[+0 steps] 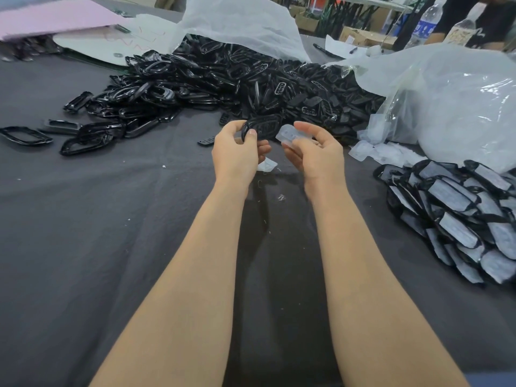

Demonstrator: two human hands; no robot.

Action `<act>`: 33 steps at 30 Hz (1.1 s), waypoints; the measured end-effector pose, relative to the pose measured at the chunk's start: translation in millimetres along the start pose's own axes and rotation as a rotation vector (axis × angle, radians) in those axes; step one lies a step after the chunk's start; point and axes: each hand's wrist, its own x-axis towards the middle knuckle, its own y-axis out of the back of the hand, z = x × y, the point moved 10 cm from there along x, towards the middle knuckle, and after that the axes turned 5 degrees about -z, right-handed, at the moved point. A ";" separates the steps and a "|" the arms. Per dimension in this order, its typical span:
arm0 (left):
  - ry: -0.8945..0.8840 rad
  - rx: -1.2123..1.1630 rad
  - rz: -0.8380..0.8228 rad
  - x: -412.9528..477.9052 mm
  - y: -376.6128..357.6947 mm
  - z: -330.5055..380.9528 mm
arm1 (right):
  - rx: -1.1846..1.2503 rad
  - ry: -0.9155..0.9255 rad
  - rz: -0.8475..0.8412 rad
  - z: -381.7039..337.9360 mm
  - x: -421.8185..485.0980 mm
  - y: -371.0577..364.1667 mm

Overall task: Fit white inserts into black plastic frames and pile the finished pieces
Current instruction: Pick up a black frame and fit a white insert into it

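The left grip (236, 152) is curled round one black frame (262, 129), thumb pressed on its near edge and fingers wrapped beneath. The right grip (321, 155) pinches a white insert (291, 135) between thumb and fingertips, holding it just right of the frame, close to it (whether the two parts touch is hard to tell). Both are raised above the tabletop (111, 219), which is covered in dark grey cloth.

Directly below the two grips a second loose insert (267, 164) lies flat on the cloth. Beyond them, and spreading to the left of the left grip, is a large heap of empty black frames (217, 79), with a few strays lying apart at its far left edge. To the right of the right grip, loose inserts (382, 153) spill from a clear plastic bag (452, 101). Nearer the person on that same side lies the pile of finished pieces (460, 216), black rims with pale centres, overlapping one another. A white bag (237, 23) rises behind the heap.
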 end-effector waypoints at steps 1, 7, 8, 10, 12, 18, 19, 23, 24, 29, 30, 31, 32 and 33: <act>0.002 -0.001 0.001 0.0 0.2 -0.3 | -0.019 -0.009 0.009 1.7 -0.1 1.3; 0.005 0.004 0.006 -0.4 0.7 -0.8 | 0.021 -0.013 0.067 6.1 1.1 7.1; 0.004 0.007 0.006 -0.5 0.5 -0.7 | 0.034 -0.013 0.054 6.2 0.9 5.6; 0.003 0.011 0.005 -0.8 0.3 -0.6 | 0.045 -0.020 0.020 5.9 0.0 1.9; 0.002 0.014 0.000 -0.2 -0.3 -0.4 | 0.048 -0.043 -0.012 6.4 -0.4 -1.5; 0.012 0.011 -0.006 1.1 -1.3 -2.9 | -0.088 -0.022 0.024 3.0 -0.9 3.5; 0.013 0.011 -0.007 1.2 -1.6 -3.1 | -0.113 0.003 0.050 -0.3 -1.5 6.6; 0.018 0.023 -0.008 1.4 -2.4 -3.6 | -0.161 0.098 0.108 -12.7 -3.9 13.2; 0.018 0.021 -0.011 1.1 -2.7 -3.5 | -0.140 0.112 0.117 -14.3 -4.5 13.9; 0.010 0.035 -0.031 -0.9 -4.9 -0.9 | -0.016 0.130 0.075 -19.3 -6.8 7.1; 0.008 0.037 -0.040 -1.3 -6.1 -0.4 | -0.002 0.129 0.053 -19.4 -7.1 4.0; 0.007 0.039 -0.051 -1.8 -7.6 0.4 | -0.006 0.130 0.033 -19.7 -7.4 1.1; 0.004 0.042 -0.065 -2.6 -9.2 1.2 | -0.028 0.132 0.017 -19.9 -7.7 -1.8; -0.001 0.048 -0.083 -3.5 -11.4 2.4 | -0.057 0.134 0.008 -19.9 -7.9 -4.0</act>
